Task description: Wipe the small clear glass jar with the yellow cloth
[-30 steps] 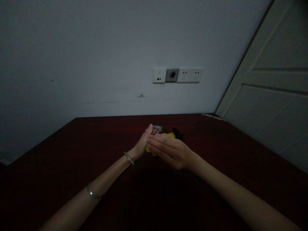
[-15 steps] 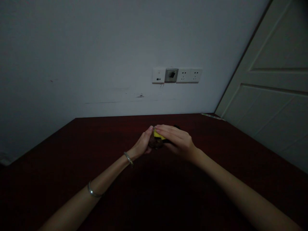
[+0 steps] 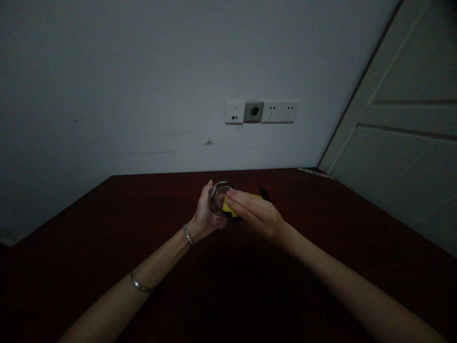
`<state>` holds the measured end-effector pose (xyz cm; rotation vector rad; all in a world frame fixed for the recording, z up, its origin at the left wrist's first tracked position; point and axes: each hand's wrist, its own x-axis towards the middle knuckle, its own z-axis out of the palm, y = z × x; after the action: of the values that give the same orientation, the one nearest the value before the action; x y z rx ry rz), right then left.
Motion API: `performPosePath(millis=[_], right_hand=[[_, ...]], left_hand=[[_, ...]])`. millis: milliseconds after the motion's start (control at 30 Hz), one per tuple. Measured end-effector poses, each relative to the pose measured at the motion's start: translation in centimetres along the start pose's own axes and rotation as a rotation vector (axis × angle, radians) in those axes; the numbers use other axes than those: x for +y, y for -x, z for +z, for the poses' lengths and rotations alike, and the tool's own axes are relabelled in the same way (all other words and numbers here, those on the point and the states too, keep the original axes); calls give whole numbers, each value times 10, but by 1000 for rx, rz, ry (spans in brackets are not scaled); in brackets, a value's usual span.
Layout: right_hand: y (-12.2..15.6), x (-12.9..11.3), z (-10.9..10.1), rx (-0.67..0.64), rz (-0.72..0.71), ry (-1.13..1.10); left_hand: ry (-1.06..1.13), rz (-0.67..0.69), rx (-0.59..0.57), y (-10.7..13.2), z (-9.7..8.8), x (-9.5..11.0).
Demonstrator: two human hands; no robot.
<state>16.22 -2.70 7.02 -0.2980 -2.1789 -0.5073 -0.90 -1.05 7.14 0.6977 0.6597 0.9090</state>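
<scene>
From my remote view: left hand (image 3: 205, 215) curled round clear round glass vessel (image 3: 218, 199), mouth tilted toward right hand (image 3: 256, 215), half-closed, pressing yellow sponge (image 3: 230, 208) against it.

Readable text: none in view.
Wall socket panel (image 3: 279, 112): no lettering legible; only socket holes and a small dark switch or port show.
Pale strip (image 3: 315, 173) at the far table edge: markings too small and blurred to read.
Glass jar (image 3: 218, 198): no legible label or print.
Yellow sponge (image 3: 231, 207): no legible print.
</scene>
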Motion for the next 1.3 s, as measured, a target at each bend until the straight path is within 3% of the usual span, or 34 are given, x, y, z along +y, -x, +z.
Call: performPosePath(millis=[267,433,633,800,967,1100,1300], right_hand=[[-16,-28,1,-120,-158,63],[-17,-15,-7,-106,-28,35],[-9,7,-13,-38,33,117],[-15,-8,-8,-54,21,54],[-22,-30,-2,-143,20,-1],[-20,-23,-5,-128,76,-25],[-14,-5,-7,-35,80,52]], left_hand=[[83,3,26,-10,0,-4],[58,-93,46,-6,3,-14],[-158,-135,-82,-4,0,-25],[-11,-135,-40,-5,-2,-21],[180,-33,-38,-11,-2,-13],[146,-4,-25,-11,-3,-13],[-3,-130,-18,-8,-5,-17]])
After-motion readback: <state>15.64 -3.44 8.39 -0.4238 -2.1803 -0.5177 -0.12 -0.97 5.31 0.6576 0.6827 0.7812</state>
